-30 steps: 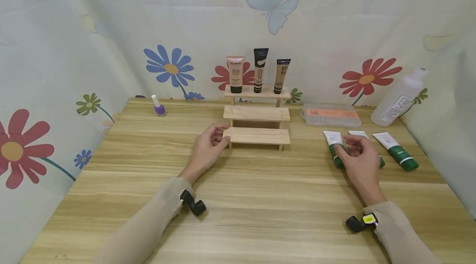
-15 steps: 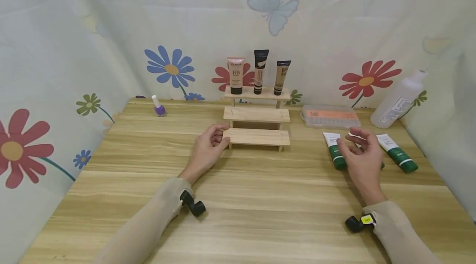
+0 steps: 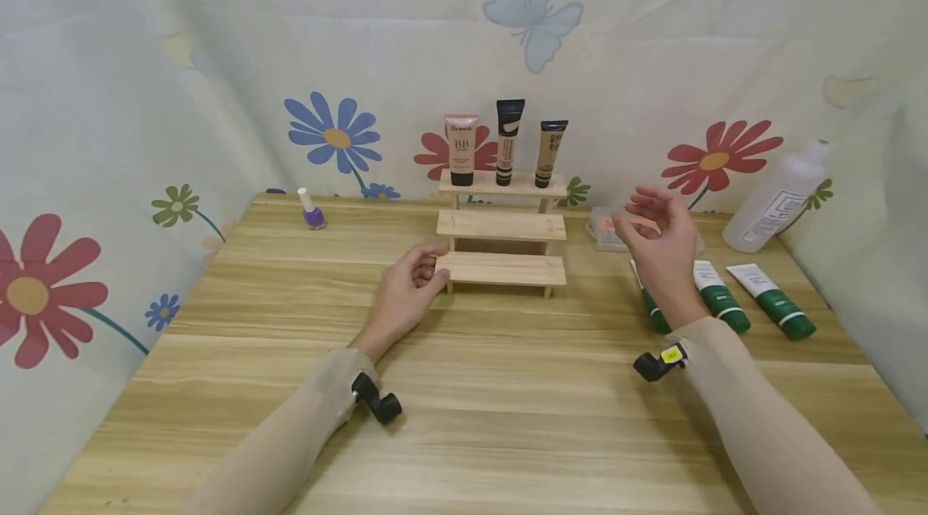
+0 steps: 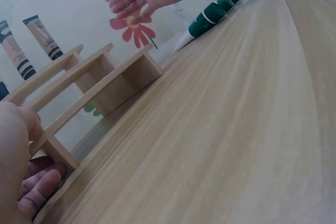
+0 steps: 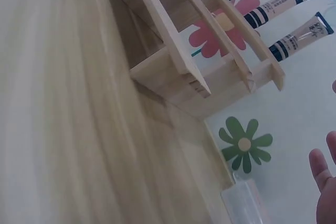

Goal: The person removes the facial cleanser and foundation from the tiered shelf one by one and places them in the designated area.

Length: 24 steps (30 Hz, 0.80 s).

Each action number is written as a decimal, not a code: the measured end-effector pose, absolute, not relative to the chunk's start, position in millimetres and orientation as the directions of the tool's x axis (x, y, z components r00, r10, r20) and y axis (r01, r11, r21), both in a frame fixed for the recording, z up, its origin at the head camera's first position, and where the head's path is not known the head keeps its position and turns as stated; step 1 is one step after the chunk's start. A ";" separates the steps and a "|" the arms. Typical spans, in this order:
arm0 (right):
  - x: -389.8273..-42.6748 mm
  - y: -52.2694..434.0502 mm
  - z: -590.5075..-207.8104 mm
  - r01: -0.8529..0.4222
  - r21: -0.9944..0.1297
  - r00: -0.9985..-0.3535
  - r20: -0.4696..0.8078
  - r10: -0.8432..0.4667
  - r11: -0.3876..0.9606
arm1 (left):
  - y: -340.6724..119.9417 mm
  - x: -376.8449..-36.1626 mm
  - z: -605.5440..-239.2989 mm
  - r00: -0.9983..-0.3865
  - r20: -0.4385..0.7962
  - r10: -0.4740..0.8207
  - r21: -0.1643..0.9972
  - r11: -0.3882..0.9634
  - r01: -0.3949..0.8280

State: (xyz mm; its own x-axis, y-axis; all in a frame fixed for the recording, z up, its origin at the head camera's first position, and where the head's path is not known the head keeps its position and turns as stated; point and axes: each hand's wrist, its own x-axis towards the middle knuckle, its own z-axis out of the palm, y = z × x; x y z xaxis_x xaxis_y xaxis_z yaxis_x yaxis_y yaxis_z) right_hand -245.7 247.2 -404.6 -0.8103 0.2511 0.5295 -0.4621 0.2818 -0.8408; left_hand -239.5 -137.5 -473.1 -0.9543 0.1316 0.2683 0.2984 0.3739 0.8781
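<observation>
Head view: right hand (image 3: 656, 237) hovered empty, fingers loosely spread, with three green tubes (image 3: 718, 299) just below and behind it (long axes running away); left hand (image 3: 406, 293) gripped the rack (image 3: 500, 267) end.

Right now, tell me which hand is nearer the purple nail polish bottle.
Left. The left hand grips the stepped wooden rack's lowest shelf, right of the purple nail polish bottle; the right hand hovers beyond the rack, above the green tubes.
</observation>
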 end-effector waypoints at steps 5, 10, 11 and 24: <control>-272.4 228.4 -393.9 -0.497 -0.833 -0.811 0.545 0.212 0.242 | -138.0 -239.3 -472.7 -0.956 0.264 0.132 0.883 0.367 0.294; -292.2 208.9 -382.8 -0.500 -0.837 -0.821 0.540 0.185 0.224 | -137.9 -239.2 -471.6 -0.960 0.250 0.130 0.887 0.367 0.280; -295.5 205.1 -381.0 -0.500 -0.838 -0.823 0.538 0.181 0.217 | -137.9 -239.0 -471.2 -0.960 0.249 0.128 0.888 0.367 0.279; -322.9 170.2 -369.9 -0.465 -0.868 -0.856 0.491 0.164 0.174 | -138.7 -240.0 -471.9 -0.958 0.258 0.129 0.883 0.371 0.288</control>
State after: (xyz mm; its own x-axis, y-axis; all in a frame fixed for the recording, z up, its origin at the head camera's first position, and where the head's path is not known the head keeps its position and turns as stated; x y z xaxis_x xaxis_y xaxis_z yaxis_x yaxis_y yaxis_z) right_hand -322.9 170.2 -369.9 -0.8556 0.1638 0.4910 -0.4648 0.1745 -0.8681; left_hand -240.0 -138.7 -471.9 -0.9575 0.1285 0.2581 0.2878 0.3707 0.8830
